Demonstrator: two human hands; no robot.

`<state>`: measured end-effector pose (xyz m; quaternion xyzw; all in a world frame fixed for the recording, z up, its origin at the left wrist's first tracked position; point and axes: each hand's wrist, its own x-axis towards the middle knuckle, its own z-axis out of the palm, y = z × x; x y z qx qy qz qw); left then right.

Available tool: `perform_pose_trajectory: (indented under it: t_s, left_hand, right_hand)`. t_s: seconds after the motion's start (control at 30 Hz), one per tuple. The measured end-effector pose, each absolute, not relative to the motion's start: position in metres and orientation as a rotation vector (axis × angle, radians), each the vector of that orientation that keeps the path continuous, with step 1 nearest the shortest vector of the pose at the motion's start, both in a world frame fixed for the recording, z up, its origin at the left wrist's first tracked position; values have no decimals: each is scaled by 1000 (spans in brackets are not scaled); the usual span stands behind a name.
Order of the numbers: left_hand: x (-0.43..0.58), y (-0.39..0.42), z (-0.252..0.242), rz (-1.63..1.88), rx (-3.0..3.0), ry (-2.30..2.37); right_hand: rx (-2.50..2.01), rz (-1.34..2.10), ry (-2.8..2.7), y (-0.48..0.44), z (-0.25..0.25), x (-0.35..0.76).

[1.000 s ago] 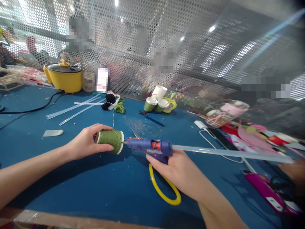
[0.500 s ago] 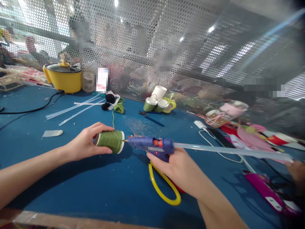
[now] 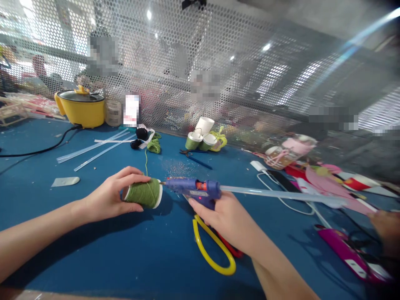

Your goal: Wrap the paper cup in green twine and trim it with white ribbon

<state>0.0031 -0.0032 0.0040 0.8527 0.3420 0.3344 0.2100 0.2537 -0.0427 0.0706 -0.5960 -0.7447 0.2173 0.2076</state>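
Observation:
My left hand (image 3: 108, 196) is wrapped round a paper cup wound with green yarn (image 3: 144, 193), lying on its side on the blue table (image 3: 93, 250). A green strand runs from the cup back to a yarn bundle (image 3: 153, 145). My right hand (image 3: 225, 218) grips a blue hot glue gun (image 3: 193, 189), with its nozzle touching the cup's white rim. A long clear glue stick (image 3: 281, 194) juts out of the gun's rear to the right. The gun's yellow wire stand (image 3: 212, 250) hangs below my hand.
Loose glue sticks (image 3: 93, 148) lie at the back left near a yellow pot (image 3: 81, 109). Several yarn-wrapped cups (image 3: 203, 137) and scissors (image 3: 195, 157) sit behind. A white charger cable (image 3: 281, 196), pink craft pieces and a magenta tool (image 3: 346, 252) crowd the right. Another person's hand (image 3: 386, 229) shows at the right edge.
The view has shifted slightly. The glue gun's nozzle has moved up to the top of the cup's rim; both hands keep their grip.

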Motion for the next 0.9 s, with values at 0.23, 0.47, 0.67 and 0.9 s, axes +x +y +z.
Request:
perform_pose_trajectory:
  t_s: [0.23, 0.47, 0.67, 0.9]
  left_hand:
    - [3, -6, 3, 872, 2472, 900]
    - [4, -6, 2, 958, 2446, 905]
    - [6, -6, 6, 1007, 2314, 1001]
    - [7, -5, 3, 1046, 2279, 1043]
  right_hand:
    - [-1656, 606, -2063, -39, 68, 253]
    - [-1677, 846, -1868, -32, 71, 256]
    - [-1612, 838, -1533, 8, 51, 282]
    - [-1822, 691, -1587, 47, 16, 308]
